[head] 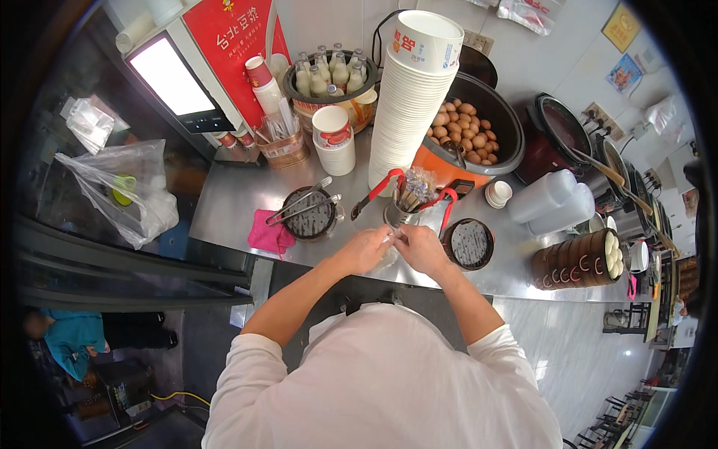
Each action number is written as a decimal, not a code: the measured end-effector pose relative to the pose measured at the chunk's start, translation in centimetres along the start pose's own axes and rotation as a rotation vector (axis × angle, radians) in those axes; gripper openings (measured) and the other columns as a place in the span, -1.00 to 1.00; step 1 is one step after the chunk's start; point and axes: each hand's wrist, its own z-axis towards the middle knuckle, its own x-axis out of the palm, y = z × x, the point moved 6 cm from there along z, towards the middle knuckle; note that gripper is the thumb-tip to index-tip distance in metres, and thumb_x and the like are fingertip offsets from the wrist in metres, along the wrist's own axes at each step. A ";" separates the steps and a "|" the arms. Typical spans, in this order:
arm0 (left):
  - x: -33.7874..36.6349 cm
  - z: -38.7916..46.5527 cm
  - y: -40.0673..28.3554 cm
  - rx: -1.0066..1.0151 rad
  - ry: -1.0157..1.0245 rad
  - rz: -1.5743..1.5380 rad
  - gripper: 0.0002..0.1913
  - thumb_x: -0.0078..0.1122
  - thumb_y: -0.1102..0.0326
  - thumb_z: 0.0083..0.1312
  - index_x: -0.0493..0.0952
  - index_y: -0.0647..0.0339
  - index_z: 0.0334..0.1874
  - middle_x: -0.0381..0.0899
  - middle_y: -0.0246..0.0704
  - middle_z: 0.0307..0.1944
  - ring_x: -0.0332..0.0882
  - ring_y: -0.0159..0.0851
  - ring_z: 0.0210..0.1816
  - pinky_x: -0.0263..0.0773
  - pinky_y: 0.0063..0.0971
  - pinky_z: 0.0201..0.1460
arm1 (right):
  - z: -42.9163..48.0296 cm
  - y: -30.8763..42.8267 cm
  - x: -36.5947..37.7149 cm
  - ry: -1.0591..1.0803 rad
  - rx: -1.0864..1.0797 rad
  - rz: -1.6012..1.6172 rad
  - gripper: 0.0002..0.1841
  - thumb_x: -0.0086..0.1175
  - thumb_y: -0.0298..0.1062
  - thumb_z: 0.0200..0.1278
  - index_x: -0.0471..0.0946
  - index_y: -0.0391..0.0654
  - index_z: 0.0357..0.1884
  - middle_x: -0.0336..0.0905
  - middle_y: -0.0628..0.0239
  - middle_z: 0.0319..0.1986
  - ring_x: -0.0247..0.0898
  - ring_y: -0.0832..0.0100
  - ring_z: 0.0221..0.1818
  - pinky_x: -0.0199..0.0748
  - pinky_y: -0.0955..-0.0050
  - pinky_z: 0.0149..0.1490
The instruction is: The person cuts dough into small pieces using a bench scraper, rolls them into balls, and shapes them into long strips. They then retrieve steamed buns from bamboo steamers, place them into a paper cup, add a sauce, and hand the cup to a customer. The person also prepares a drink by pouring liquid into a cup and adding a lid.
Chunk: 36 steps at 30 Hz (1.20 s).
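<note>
My left hand (pixel 367 249) and my right hand (pixel 420 247) meet at the counter's front edge, their fingers pinching a thin clear plastic bag (pixel 388 258) that hangs between them. Just beyond them stands a metal canister (pixel 399 214) of plastic-wrapped utensils, with red-handled tongs (pixel 377 195) leaning out at its left. On the left, metal tongs (pixel 305 209) rest across a round steamer basket (pixel 310 224), beside a pink cloth (pixel 268 231). Another round steamer (pixel 470 243) sits to the right of my hands.
A tall stack of paper bowls (pixel 412 95) rises behind the canister. Farther back are a cooker of eggs (pixel 468 134) and a pot of bottles (pixel 331 76). Stacked bamboo steamers (pixel 575 261) with buns stand at right. A person in teal (pixel 73 339) is at lower left.
</note>
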 end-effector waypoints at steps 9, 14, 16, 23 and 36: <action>-0.8 1.9 2.7 -0.187 0.305 -0.307 -0.64 -0.17 0.09 0.75 0.44 0.28 -0.01 0.59 -0.35 -0.39 0.57 -0.39 -0.32 0.50 -0.36 -0.15 | -1.0 -1.0 0.7 -0.072 0.058 0.163 -0.86 0.28 -0.34 0.33 0.63 -0.20 -0.24 0.71 0.03 -0.38 0.69 -0.06 -0.27 0.61 0.03 -0.16; -0.3 1.7 2.4 -0.173 0.390 -0.133 -0.66 -0.18 0.11 0.75 0.44 0.29 -0.02 0.63 -0.34 -0.34 0.60 -0.34 -0.27 0.52 -0.32 -0.08 | 0.4 -1.1 1.5 0.009 0.034 0.018 -0.82 0.24 -0.27 0.40 0.61 -0.18 -0.17 0.71 0.00 -0.34 0.66 -0.13 -0.23 0.59 -0.02 -0.14; -0.3 1.7 2.5 -0.211 0.344 -0.181 -0.64 -0.16 0.10 0.75 0.46 0.30 0.01 0.65 -0.33 -0.30 0.61 -0.33 -0.25 0.53 -0.30 -0.05 | 0.5 -0.9 1.3 0.003 0.028 -0.044 -0.83 0.22 -0.28 0.42 0.60 -0.18 -0.19 0.70 -0.01 -0.34 0.65 -0.15 -0.22 0.58 -0.05 -0.14; -1.0 1.8 4.4 -0.267 0.406 -0.408 -0.67 0.01 0.15 0.68 0.64 0.29 0.03 0.72 -0.39 -0.22 0.63 -0.39 -0.16 0.53 -0.39 0.03 | -1.4 -1.1 1.9 -0.082 -0.061 0.222 -0.76 0.14 -0.22 0.52 0.63 -0.20 -0.07 0.70 -0.03 -0.18 0.63 -0.11 -0.08 0.58 0.05 0.03; 0.0 0.7 0.9 0.251 -0.218 0.360 -0.91 0.23 0.46 0.26 0.51 0.23 -0.23 0.60 -0.16 -0.21 0.64 0.11 -0.18 0.55 -0.07 -0.14 | 0.4 -9.4 10.9 0.194 0.598 0.754 -0.52 0.09 0.02 0.59 0.73 -0.28 -0.02 0.75 0.25 -0.17 0.59 0.42 -0.11 0.52 0.33 0.07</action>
